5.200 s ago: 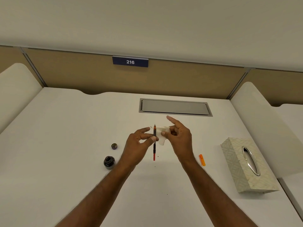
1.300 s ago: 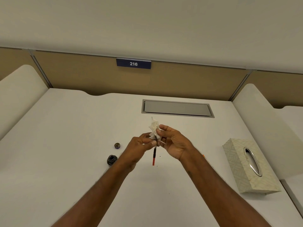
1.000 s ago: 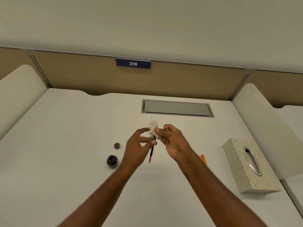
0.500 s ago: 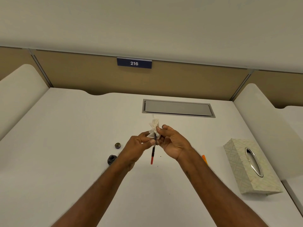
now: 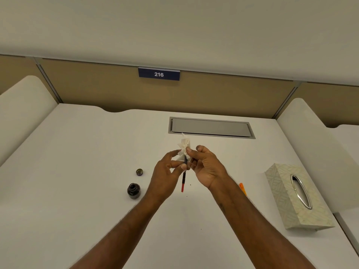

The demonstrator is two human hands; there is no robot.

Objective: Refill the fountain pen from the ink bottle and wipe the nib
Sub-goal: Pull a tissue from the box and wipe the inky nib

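Note:
My left hand [image 5: 167, 173] pinches a thin fountain pen [image 5: 183, 181] upright above the middle of the desk; its body is dark with a red lower end. My right hand [image 5: 206, 166] holds a crumpled white tissue [image 5: 184, 145] bunched over the pen's top end, so the nib is hidden. The open ink bottle [image 5: 133, 190], dark and round, stands on the desk left of my left wrist. Its small cap [image 5: 139, 172] lies a little behind it.
An orange pen part [image 5: 242, 188] lies on the white desk [image 5: 77, 171] behind my right forearm. A patterned tissue box [image 5: 297, 199] sits at the right. A grey cable hatch [image 5: 211, 127] is set in the desk further back. Padded dividers flank both sides.
Over the last seconds the flat tissue became bunched around the pen's top end. In the last second my hands have shifted only slightly, with the tissue kept over the nib.

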